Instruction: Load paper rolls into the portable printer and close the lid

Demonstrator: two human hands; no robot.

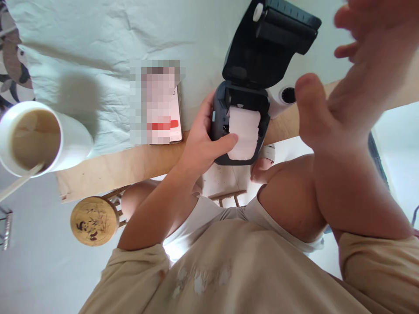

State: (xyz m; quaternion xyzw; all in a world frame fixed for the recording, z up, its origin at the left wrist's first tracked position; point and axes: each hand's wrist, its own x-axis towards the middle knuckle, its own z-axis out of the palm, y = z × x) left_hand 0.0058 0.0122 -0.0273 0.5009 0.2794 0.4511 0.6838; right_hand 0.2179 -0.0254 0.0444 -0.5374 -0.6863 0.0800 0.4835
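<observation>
The small black label printer [240,126] is sitting right at the near edge of the bench [131,163], its lid [262,43] swung fully open and a white paper roll [244,133] lying in the open bay. Part of the printer's body seems to be hanging over that edge, so a push from the side could be tipping it off toward the person's lap. The roll is lying loose in the bay and could be slipping askew or unwinding if the thumb drags across it.

The left hand [199,144] is wrapping the printer's left side, fingers curled round the casing, thumb stretched across onto the paper. The right hand [353,83] is hovering above the bench's right end, fingers spread wide, holding nothing; it is close to the lens and blurred.

A phone [163,109] is lying just left of the printer, and a cup of milky drink [39,137] with a stirrer is standing at the far left edge, where a sweeping elbow could be knocking it.
</observation>
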